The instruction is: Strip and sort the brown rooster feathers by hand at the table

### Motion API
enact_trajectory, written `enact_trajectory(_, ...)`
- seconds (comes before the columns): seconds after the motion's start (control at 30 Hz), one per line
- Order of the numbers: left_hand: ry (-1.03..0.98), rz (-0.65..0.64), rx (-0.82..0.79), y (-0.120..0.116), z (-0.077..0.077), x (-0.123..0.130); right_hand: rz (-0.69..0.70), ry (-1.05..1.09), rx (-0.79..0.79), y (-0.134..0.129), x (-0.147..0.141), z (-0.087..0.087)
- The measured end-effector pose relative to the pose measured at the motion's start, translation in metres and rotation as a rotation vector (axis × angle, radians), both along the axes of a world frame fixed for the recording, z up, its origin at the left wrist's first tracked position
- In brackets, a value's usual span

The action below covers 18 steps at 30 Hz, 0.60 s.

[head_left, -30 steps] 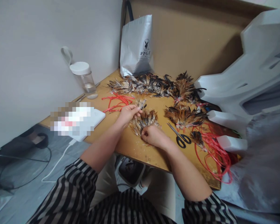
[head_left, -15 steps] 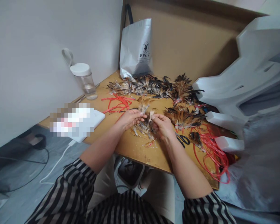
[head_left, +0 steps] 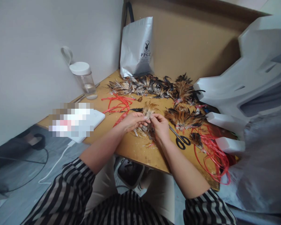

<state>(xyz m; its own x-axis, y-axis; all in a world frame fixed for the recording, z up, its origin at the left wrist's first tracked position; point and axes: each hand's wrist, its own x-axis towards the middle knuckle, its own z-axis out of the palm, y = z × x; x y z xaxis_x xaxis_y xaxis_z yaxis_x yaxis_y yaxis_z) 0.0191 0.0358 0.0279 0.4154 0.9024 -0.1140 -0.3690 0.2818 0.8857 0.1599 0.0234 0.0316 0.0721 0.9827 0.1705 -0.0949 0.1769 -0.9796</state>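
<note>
A small tuft of light brown feathers [head_left: 150,108] stands up between my two hands over the table's middle. My left hand [head_left: 136,121] pinches its base from the left, fingers closed. From the right, my right hand [head_left: 159,123] grips the same base between thumb and fingertips. Loose feathers [head_left: 140,132] lie below, partly hidden by the hands. Black-handled scissors [head_left: 180,139] rest just right of my right wrist. Beyond them sits a fanned pile of brown and black feathers [head_left: 186,117]. Red plastic strips [head_left: 119,103] lie left of the tuft.
More feather bunches [head_left: 150,86] line the back of the table, before a silver bag [head_left: 137,47]. A clear bottle [head_left: 89,84] and a white power bank [head_left: 98,116] stand left. Tangled red strips [head_left: 215,153] and white foam [head_left: 231,145] lie right. A bin [head_left: 128,173] is below.
My hands have come together, joining the feathers into one upright tuft. My right forearm has shifted left, and the scissors now show fully.
</note>
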Motion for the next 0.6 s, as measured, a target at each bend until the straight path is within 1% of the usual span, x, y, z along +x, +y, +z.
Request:
enact_trajectory(0.13,0.026,-0.004,0.010,-0.0002,0.0008,0.0005,0.016,0.008,0.019,0.0008,0.0000,-0.0025)
enact_trajectory(0.23,0.056,0.018,0.033,-0.0006,0.0026,0.0006,0.021,-0.007,-0.003,0.0005,0.0004,-0.0011)
enact_trajectory(0.37,0.123,0.058,0.121,-0.0006,0.0033,0.0004,0.043,-0.020,-0.039,0.0003,0.0019,0.0011)
enact_trajectory(0.47,0.210,0.043,0.196,0.0002,0.0012,0.0005,0.032,-0.032,-0.043,0.0004,0.0026,0.0005)
enact_trajectory(0.6,0.273,0.040,0.248,0.0013,-0.0015,0.0012,0.037,0.003,-0.011,0.0006,0.0024,-0.0006)
